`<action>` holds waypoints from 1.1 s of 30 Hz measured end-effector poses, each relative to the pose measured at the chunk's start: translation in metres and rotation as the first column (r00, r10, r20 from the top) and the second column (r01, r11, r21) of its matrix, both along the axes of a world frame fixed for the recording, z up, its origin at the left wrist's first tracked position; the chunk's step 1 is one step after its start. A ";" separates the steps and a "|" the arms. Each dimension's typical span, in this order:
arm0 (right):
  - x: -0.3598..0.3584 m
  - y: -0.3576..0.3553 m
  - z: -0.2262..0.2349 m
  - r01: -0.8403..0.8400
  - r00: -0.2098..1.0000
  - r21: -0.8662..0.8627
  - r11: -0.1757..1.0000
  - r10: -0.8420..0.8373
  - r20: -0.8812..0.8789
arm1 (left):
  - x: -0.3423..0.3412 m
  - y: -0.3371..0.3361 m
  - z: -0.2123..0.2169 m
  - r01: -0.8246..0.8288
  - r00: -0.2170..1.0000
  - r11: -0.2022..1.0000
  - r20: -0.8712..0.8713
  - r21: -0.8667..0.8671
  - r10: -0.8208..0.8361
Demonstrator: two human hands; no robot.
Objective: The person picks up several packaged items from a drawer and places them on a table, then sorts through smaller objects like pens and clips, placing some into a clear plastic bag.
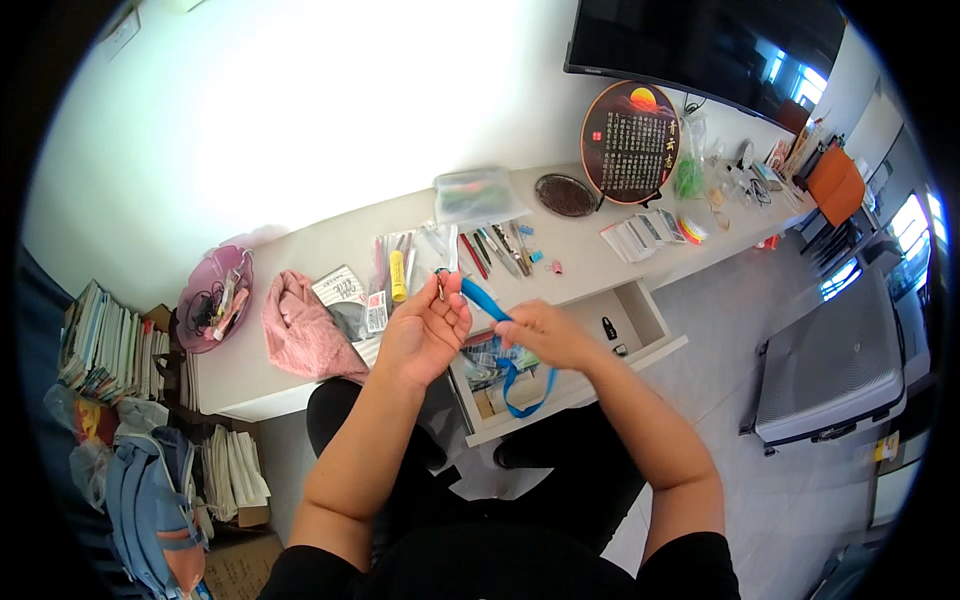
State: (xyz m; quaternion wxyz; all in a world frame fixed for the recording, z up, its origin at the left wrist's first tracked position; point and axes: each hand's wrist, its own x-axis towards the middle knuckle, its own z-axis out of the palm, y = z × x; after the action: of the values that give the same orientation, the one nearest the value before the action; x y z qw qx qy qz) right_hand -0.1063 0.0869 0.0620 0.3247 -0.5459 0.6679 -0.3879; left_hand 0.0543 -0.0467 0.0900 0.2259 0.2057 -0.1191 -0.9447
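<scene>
Blue lanyard stretched between both hands over the open drawer, loop hanging down at 6 o'clock. Left hand pinching the metal clip end; right hand closed on the strap. Looks like straightening the strap. Next, probably a steady pull, clip end held tight. Pens on counter at 12 o'clock.

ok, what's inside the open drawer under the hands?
The open drawer shows two small dark items on its right. Its left part holds papers or packets, mostly covered by the right hand and the blue strap.
</scene>
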 end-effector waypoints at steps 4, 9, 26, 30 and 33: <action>0.039 0.018 0.000 0.094 0.995 0.055 0.994 -0.096 0.018 | -0.005 0.008 -0.017 0.011 0.980 0.898 0.183 -0.441 0.078; 0.034 0.033 0.029 0.138 0.979 -0.052 0.989 -0.144 -0.146 | 0.006 0.009 -0.042 0.400 0.876 -0.009 0.380 -0.916 0.298; 0.076 0.035 0.010 0.120 0.915 -0.295 0.948 -0.221 -0.337 | 0.016 0.038 -0.047 0.072 0.936 -0.196 -0.002 -0.978 0.353; 0.055 0.033 0.040 0.179 0.949 -0.251 0.951 -0.234 -0.211 | 0.032 0.046 -0.045 0.249 0.966 0.086 0.254 -0.965 0.055; 0.046 0.035 0.038 0.281 0.944 -0.216 0.935 -0.310 -0.116 | 0.036 0.052 -0.049 0.312 0.947 0.321 0.266 -0.894 -0.178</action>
State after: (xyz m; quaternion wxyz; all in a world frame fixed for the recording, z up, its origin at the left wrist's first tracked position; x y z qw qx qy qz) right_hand -0.0602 0.1219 0.1002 0.1565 -0.4956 0.7231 -0.4550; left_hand 0.0900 0.0055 0.0409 0.1491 0.0778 -0.6726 -0.7207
